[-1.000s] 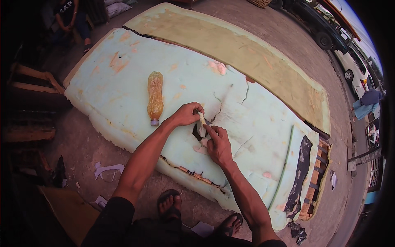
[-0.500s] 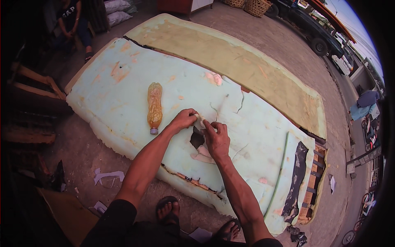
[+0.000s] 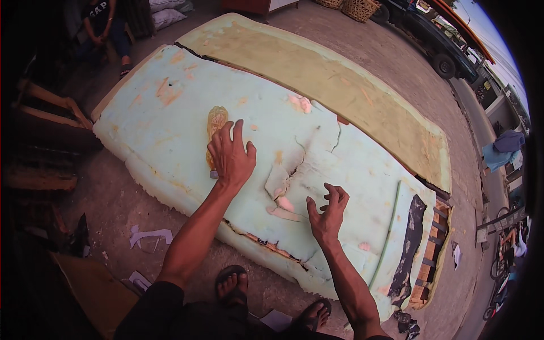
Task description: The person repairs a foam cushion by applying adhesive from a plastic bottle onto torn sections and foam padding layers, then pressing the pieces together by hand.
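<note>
My left hand (image 3: 231,153) is over a plastic bottle of yellow-brown stuff (image 3: 217,116), fingers spread and curved; whether it touches the bottle is unclear. My right hand (image 3: 328,209) hovers with parted fingers right of a foam scrap (image 3: 277,180) sitting in the cracked middle of a pale blue-green foam slab (image 3: 164,119). Pink foam bits (image 3: 282,202) show at this scrap.
A long yellowish foam slab (image 3: 368,102) lies along the far side. A seated person (image 3: 102,34) is at upper left beside sacks (image 3: 170,14). Wooden frames (image 3: 51,102) stand left. Baskets (image 3: 354,8), vehicles (image 3: 445,59) and another person (image 3: 501,153) are beyond.
Both hands have let go of the foam scrap, which now covers the dark hole. My left hand has moved up-left to the bottle; my right hand has drawn down and rightward.
</note>
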The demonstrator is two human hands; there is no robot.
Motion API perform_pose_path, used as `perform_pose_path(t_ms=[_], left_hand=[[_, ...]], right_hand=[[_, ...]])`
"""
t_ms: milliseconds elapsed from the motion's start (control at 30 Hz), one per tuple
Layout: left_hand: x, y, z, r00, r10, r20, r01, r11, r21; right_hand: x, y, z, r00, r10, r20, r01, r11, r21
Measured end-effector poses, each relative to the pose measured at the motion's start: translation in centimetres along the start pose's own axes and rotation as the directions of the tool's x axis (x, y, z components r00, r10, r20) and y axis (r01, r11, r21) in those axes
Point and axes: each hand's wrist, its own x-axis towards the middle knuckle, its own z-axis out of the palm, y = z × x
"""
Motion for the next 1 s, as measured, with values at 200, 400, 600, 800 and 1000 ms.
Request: perform_pose_path(t_ms=[200, 400, 600, 800, 1000], left_hand=[[4.3, -6.4, -2.0, 0.642, -0.584, 0.496, 0.718, 0.685, -0.122], [5.5, -2.8, -6.0, 0.529, -0.415, 0.74, 0.686, -0.304, -0.661], [5.9, 0.4, -7.2, 0.488, -0.48, 0.729, 0.664, -0.338, -0.667], [4.1, -0.4, -6.0, 0.621, -0.477, 0.622, 0.609, -0.205, -0.766], [3.2, -1.8, -3.4, 0.811, -0.584, 0.034, 0.572, 0.778, -0.262]], right_hand=[[-4.1, -4.4, 0.4, 0.942, 0.001, 0.334, -0.1, 0.955, 0.281], [-5.1, -10.5, 3.6, 0.72, 0.117, 0.684, -0.602, 0.596, 0.532], [-3.2, -14.3, 4.2, 0.568, 0.069, 0.82, -0.822, -0.011, 0.57], [-2.4, -15.9, 3.8, 0.545, 0.05, 0.837, -0.822, -0.165, 0.545], [0.8, -14.1, -0.1, 0.902, 0.02, 0.431, -0.431, 0.034, 0.901]])
